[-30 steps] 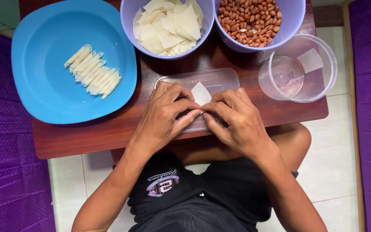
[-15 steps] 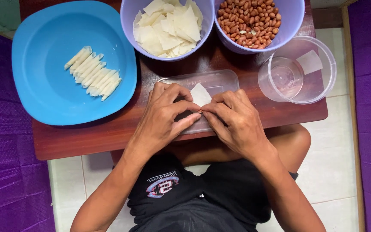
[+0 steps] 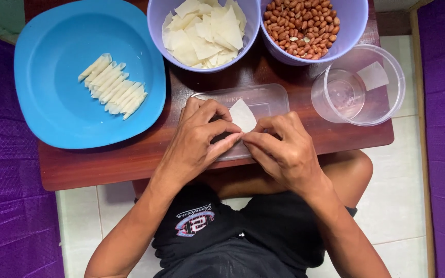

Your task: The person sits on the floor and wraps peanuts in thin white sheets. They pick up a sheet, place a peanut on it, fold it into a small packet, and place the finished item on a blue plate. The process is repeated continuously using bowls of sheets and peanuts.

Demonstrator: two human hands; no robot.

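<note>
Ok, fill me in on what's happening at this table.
A person seated at a low wooden table pinches a small white wrapper between both hands, left hand and right hand, over a clear shallow tray. On the blue plate lies a row of rolled pieces. Behind stand a purple bowl of flat wrappers, a purple bowl of peanuts and a clear round tub.

**A low wooden table, well filled**

We see a dark reddish wooden table (image 3: 109,167) over pale floor tiles (image 3: 395,206). Directly on it stand a blue plate (image 3: 52,110), two lilac bowls — one (image 3: 158,20) beside the other (image 3: 356,31) — a clear rectangular tray (image 3: 269,98) and a clear round tub (image 3: 387,100).
</note>
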